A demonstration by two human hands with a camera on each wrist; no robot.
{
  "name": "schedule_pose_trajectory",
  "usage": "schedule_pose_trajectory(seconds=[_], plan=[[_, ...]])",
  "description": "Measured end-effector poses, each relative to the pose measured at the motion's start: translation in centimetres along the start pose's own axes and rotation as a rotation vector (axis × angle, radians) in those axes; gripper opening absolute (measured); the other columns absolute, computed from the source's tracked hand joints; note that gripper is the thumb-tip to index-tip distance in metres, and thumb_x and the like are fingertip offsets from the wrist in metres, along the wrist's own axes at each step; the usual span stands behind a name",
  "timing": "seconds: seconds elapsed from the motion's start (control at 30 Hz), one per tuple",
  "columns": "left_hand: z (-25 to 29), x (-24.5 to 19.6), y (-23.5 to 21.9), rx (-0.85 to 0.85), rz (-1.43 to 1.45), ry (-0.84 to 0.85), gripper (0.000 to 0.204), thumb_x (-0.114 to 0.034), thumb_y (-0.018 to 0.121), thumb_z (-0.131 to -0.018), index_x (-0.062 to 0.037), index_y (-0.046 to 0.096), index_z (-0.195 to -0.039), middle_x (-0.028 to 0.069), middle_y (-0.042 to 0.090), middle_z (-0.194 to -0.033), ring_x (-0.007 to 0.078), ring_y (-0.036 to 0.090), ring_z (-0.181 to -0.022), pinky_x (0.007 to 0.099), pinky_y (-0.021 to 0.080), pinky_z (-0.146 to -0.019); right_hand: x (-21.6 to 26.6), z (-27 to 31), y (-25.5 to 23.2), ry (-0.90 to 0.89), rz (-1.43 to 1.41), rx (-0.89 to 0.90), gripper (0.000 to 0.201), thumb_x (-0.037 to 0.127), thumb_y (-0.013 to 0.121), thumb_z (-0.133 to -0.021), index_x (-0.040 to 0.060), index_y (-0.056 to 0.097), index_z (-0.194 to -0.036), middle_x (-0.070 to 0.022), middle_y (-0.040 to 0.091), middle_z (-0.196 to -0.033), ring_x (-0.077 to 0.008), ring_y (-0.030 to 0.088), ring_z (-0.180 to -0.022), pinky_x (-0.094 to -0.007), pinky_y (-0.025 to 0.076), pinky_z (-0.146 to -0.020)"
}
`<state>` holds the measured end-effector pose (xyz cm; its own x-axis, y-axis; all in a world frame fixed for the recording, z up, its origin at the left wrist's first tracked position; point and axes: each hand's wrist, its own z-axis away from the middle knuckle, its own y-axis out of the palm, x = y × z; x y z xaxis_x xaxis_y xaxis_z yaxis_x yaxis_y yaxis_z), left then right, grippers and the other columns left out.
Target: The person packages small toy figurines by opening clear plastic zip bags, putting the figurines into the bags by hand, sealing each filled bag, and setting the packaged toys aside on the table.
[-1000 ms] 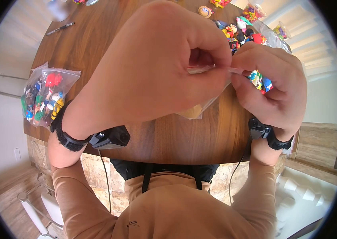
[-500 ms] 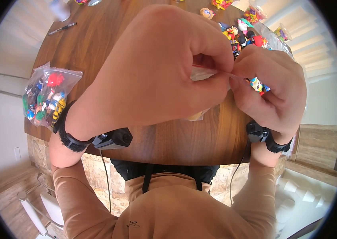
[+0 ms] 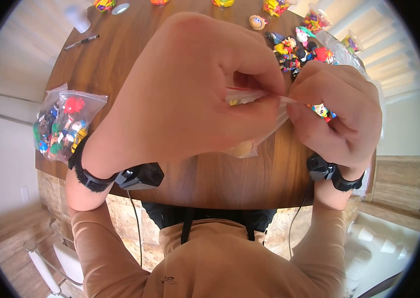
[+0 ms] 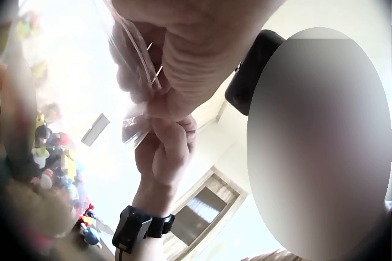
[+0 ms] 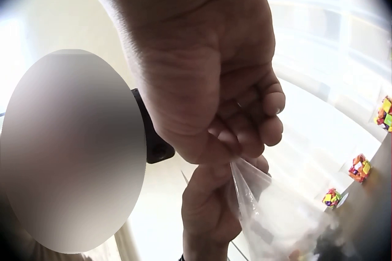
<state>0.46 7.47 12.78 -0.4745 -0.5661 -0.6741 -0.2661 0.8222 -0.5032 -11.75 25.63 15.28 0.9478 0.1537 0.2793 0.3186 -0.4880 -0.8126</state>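
Note:
In front of my chest, both hands pinch the top edge of a clear zip bag [image 5: 263,209] with a red line along its seal. My left hand [image 3: 195,94] grips the edge between thumb and curled forefinger. Close beside it, fingertips almost meeting, my right hand [image 3: 339,111] pinches the bag's corner. Most of the bag is hidden behind my left hand in the head view; its lower part [image 3: 244,149] shows beneath. The right wrist view shows dark and coloured shapes low in the bag, blurred.
A filled zip bag of toy figures [image 3: 66,124] stands at the table's left. Loose figures [image 3: 294,49] lie at the back right, with a round toy head [image 3: 257,22] nearby. Cups of coloured pieces [image 3: 316,19] line the far edge. A pen [image 3: 82,42] lies back left.
The head view has tilted a little, showing more of the table's far side. Both hands keep their pinch on the bag's edge, with the fingertips slightly lower in view.

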Motion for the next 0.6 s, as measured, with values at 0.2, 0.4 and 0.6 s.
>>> schedule_pose_trajectory(seconds=[0.2,0.4,0.6], plan=[[0.0,0.2,-0.8,0.009,0.037,-0.164,0.007,0.004,0.07,-0.073,0.0023,0.068,-0.079,0.0056,0.065,-0.075,0.011,0.059,-0.066,0.0239,0.046,-0.062,-0.8,0.4,-0.5,0.05,-0.162,-0.043,0.007,0.0,0.065,-0.066,-0.0014,0.059,-0.071,-0.0111,0.058,-0.064,-0.0241,0.055,-0.056,-0.0307,0.041,-0.052],[-0.7,0.3,-2.2,0.227,-0.115,-0.332,0.009,-0.002,0.072,-0.074,0.0013,0.069,-0.082,0.0029,0.064,-0.076,0.0112,0.058,-0.072,0.0247,0.044,-0.067,-1.4,0.8,-1.7,0.159,-0.21,-0.012,0.006,-0.001,0.062,-0.069,-0.004,0.058,-0.073,-0.0107,0.059,-0.068,-0.0226,0.054,-0.06,-0.0315,0.041,-0.056],[-0.2,0.5,-3.1,0.209,-0.223,-0.293,0.019,-0.004,0.076,-0.069,-0.0015,0.069,-0.086,0.0016,0.063,-0.078,0.0121,0.058,-0.075,0.0251,0.043,-0.068,-2.4,1.2,-2.8,0.283,-0.214,0.076,0.005,0.0,0.06,-0.075,-0.0047,0.059,-0.076,-0.0093,0.06,-0.07,-0.0197,0.053,-0.066,-0.0296,0.04,-0.063]])
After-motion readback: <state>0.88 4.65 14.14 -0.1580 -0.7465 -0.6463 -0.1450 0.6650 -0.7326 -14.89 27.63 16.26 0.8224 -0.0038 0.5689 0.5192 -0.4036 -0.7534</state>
